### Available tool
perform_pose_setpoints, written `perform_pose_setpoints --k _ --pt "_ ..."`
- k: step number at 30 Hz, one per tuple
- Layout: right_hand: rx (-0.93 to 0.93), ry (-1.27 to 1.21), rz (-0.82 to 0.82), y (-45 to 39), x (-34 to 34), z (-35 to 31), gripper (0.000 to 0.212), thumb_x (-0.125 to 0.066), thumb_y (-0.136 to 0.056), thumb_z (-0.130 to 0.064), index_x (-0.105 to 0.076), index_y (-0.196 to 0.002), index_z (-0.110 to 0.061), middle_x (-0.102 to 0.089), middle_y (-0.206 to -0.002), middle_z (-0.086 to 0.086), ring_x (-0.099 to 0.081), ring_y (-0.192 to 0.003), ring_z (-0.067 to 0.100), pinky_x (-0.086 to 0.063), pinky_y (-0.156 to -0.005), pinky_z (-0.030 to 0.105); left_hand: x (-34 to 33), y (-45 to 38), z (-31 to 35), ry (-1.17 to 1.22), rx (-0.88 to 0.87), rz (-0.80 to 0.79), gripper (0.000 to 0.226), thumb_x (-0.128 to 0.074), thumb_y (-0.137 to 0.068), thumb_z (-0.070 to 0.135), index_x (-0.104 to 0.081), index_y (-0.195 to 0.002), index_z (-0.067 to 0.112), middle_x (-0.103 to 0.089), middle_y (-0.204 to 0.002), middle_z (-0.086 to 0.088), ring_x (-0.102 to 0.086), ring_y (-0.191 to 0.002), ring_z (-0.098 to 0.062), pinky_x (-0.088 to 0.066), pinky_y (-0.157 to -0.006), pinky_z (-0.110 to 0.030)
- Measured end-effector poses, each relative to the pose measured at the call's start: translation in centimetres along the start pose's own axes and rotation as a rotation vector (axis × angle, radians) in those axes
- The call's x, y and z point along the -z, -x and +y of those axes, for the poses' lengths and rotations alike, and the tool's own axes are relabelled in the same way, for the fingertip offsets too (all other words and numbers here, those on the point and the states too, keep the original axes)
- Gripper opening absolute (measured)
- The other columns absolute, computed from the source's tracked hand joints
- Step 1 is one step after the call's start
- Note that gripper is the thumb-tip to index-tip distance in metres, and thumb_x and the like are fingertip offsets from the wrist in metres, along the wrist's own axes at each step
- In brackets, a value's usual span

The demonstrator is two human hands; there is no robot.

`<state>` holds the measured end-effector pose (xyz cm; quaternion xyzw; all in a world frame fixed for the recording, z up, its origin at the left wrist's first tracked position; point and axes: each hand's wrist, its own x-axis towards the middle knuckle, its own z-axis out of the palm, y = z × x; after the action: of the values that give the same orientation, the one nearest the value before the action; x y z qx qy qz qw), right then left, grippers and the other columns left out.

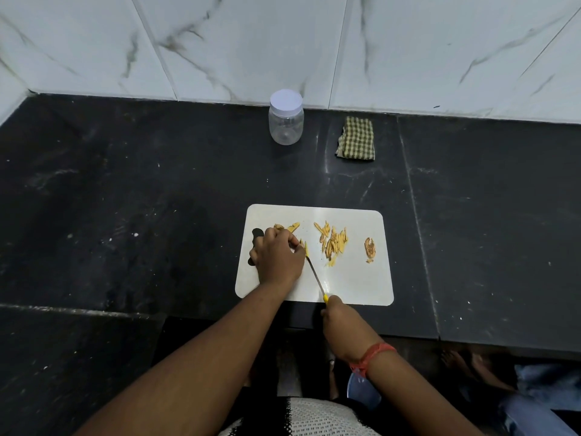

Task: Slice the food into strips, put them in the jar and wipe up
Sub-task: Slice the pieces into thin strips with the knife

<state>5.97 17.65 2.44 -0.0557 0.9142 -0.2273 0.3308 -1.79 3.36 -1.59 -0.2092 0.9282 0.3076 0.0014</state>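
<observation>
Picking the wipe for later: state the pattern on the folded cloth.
Green-and-cream check on the cloth, seen from the head view.

Setting: domestic kitchen, food-preparation area. Evidence: dark polished stone counter, speckled and scuffed, meeting a wall of white marble-look tiles at the far side. White plastic cutting board at the near edge of the counter, carrying cut yellow food strips. Clear storage jar with white lid against the far wall; folded green checked cloth just right of it.
</observation>
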Motion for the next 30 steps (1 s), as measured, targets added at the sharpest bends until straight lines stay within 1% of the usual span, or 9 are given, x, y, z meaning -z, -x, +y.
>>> perform_pose_setpoints --k 3,5,7,9,14,20,25,28,30 --pt "-0.011 -0.026 -0.030 0.8 0.0 0.6 0.018 -0.036 -0.100 -0.007 -0.045 -0.115 -0.003 -0.054 -0.089 0.005 -0.053 -0.082 0.021 -0.036 -0.069 0.025 0.1 0.0 -0.2 0.005 -0.006 -0.004 0.009 -0.063 -0.092 0.031 -0.058 -0.084 0.030 -0.052 -0.111 0.009 -0.043 -0.113 -0.020 -0.028 -0.096 -0.036" --pt "0.005 -0.075 -0.010 1.1 0.3 0.8 0.013 -0.038 -0.100 -0.011 -0.047 -0.109 -0.008 -0.054 -0.089 0.003 -0.055 -0.081 0.018 -0.037 -0.069 0.026 0.1 -0.1 -0.4 0.014 -0.014 -0.020 0.008 -0.064 -0.092 0.032 -0.059 -0.086 0.029 -0.051 -0.111 0.010 -0.043 -0.113 -0.020 -0.028 -0.096 -0.036" --pt "-0.004 -0.171 0.036 1.1 0.8 0.7 0.010 -0.038 -0.102 -0.019 -0.046 -0.104 -0.014 -0.058 -0.090 0.005 -0.056 -0.080 0.020 -0.039 -0.067 0.028 0.2 -0.2 -0.6 0.018 -0.021 -0.034 0.007 -0.065 -0.093 0.033 -0.061 -0.088 0.029 -0.052 -0.113 0.010 -0.043 -0.114 -0.020 -0.028 -0.097 -0.036" --pt "-0.002 -0.217 0.074 0.7 1.3 0.5 0.010 -0.038 -0.102 -0.020 -0.046 -0.102 -0.015 -0.060 -0.090 0.007 -0.057 -0.079 0.022 -0.039 -0.066 0.029 0.3 -0.3 -0.7 0.018 -0.021 -0.046 0.006 -0.065 -0.093 0.033 -0.062 -0.090 0.029 -0.053 -0.115 0.010 -0.042 -0.115 -0.019 -0.027 -0.097 -0.036" --pt "0.019 -0.180 0.088 -1.0 2.2 -0.6 0.014 -0.038 -0.103 -0.020 -0.047 -0.104 -0.009 -0.059 -0.093 0.012 -0.054 -0.081 0.025 -0.041 -0.070 0.032 0.4 -0.2 -1.0 0.029 -0.037 -0.061 0.005 -0.062 -0.095 0.033 -0.065 -0.096 0.030 -0.054 -0.121 0.009 -0.042 -0.119 -0.019 -0.026 -0.097 -0.035" --pt "0.023 -0.124 0.078 -2.3 2.2 -1.5 0.019 -0.036 -0.103 -0.018 -0.046 -0.110 -0.003 -0.061 -0.101 0.020 -0.048 -0.078 0.025 -0.032 -0.066 0.030 0.4 -0.1 -1.0 0.020 -0.043 -0.069 0.007 -0.066 -0.091 0.033 -0.068 -0.097 0.031 -0.054 -0.121 0.009 -0.042 -0.118 -0.020 -0.026 -0.095 -0.034" --pt "0.022 -0.130 0.087 -2.2 1.8 -1.0 0.016 -0.037 -0.103 -0.017 -0.046 -0.106 -0.004 -0.061 -0.097 0.018 -0.049 -0.076 0.025 -0.035 -0.066 0.030 0.4 -0.1 -1.1 0.023 -0.043 -0.076 0.006 -0.065 -0.091 0.033 -0.068 -0.096 0.031 -0.053 -0.120 0.010 -0.041 -0.118 -0.019 -0.026 -0.095 -0.035" --pt "0.034 -0.149 0.092 -1.6 1.5 -0.4 0.010 -0.037 -0.103 -0.018 -0.042 -0.099 -0.010 -0.055 -0.089 0.009 -0.050 -0.076 0.024 -0.037 -0.067 0.031 0.4 -0.2 -1.3 0.027 -0.053 -0.079 0.006 -0.066 -0.091 0.034 -0.068 -0.096 0.032 -0.052 -0.121 0.012 -0.040 -0.118 -0.018 -0.023 -0.091 -0.032" --pt "0.042 -0.145 0.096 -1.3 1.2 -0.2 0.010 -0.037 -0.103 -0.019 -0.043 -0.099 -0.011 -0.055 -0.089 0.006 -0.051 -0.077 0.023 -0.037 -0.066 0.030 0.3 -0.2 -1.4 0.037 -0.056 -0.083 0.007 -0.064 -0.093 0.034 -0.069 -0.097 0.031 -0.052 -0.122 0.012 -0.040 -0.119 -0.018 -0.021 -0.091 -0.031"
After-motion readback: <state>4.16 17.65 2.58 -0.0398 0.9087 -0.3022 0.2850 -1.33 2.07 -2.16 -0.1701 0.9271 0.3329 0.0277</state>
